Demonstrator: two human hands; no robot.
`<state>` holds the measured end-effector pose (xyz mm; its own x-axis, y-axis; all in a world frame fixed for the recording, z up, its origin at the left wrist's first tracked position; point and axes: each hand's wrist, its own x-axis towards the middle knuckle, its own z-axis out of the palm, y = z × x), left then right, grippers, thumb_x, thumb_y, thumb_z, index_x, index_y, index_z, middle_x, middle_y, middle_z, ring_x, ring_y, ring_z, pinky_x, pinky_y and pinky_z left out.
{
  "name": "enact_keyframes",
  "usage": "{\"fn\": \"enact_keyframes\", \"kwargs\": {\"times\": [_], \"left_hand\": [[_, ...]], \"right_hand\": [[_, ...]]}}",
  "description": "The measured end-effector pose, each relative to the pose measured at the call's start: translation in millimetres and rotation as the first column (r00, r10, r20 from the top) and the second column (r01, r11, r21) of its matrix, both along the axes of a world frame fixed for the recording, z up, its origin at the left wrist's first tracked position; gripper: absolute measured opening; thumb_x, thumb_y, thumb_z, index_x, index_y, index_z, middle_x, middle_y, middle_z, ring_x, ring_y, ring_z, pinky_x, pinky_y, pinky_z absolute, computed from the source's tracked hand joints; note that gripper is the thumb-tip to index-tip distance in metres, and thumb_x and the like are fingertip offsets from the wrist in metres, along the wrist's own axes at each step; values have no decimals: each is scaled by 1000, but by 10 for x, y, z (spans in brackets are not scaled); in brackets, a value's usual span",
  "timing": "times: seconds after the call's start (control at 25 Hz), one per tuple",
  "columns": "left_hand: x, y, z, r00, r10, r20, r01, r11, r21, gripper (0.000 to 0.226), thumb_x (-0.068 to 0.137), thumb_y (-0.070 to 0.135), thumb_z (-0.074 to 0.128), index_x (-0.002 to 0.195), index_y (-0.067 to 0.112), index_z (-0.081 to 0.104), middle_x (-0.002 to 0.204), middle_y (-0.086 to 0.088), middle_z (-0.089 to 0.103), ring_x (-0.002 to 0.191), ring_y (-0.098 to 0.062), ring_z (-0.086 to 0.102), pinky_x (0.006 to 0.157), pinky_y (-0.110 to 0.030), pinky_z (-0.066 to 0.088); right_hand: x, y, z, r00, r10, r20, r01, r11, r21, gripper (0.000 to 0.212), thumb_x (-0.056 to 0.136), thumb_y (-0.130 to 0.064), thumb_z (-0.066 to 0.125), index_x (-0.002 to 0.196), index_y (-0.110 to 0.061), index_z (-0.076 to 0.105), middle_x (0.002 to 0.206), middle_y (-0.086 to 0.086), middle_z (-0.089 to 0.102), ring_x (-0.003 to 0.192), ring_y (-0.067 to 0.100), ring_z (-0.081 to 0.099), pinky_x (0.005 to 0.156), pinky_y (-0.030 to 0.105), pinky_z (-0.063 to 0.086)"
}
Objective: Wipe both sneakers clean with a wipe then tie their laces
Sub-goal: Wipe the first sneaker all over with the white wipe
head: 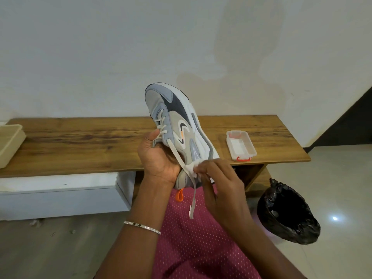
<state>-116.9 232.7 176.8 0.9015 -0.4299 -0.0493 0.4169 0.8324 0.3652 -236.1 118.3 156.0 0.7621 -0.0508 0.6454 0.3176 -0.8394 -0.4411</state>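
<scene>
The left hand (159, 158) grips the sneaker (177, 125) above the desk (80, 146), hiding its collar. The right hand (219, 182) pinches a wipe (191, 168), mostly hidden, against the heel.

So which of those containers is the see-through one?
The small box with red clips on the wooden bench, right of the sneaker. The tray at the left end is beige; the floor bin has a black liner.
</scene>
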Motion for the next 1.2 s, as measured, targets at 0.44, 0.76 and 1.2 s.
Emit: {"fn": "enact_keyframes", "kwargs": {"times": [0.44, 0.76, 1.2], "left_hand": [[80, 71, -76, 999, -28, 29, 30, 997, -64, 83, 73, 36, 60, 148, 7, 40, 136, -15, 49, 124, -34, 49, 115, -53, 30], [38, 10, -10, 999, -39, -6, 39, 997, -74, 60, 77, 33, 52, 134, 14, 50, 122, -11, 58, 110, -30, 59, 99, -48, 47], [100, 140, -72, 996, 67, -53, -69, 997, -41, 62, 86, 32, 47, 145, 12, 45, 125, -12, 57, 114, -31, 57, 102, -48, 46]], "right_hand": [[210, -172, 197, 999, 31, 24, -28, 994, -106, 17, 93, -12, 55, 97, -8, 71, 103, 4, 67, 99, 17, 58, 80, 28, 50], [355, -405, 188, 992, -125, 15, 125, 988, -94, 17, 92, -11, 59, 102, -8, 73, 106, 6, 69, 100, 18, 60, 88, 10, 38], [7, -353, -187, 999, -49, 24, 48, 999, 3, 19, 93, -11, 57, 104, -7, 72, 107, 5, 67, 101, 13, 59, 84, 26, 52]]}}
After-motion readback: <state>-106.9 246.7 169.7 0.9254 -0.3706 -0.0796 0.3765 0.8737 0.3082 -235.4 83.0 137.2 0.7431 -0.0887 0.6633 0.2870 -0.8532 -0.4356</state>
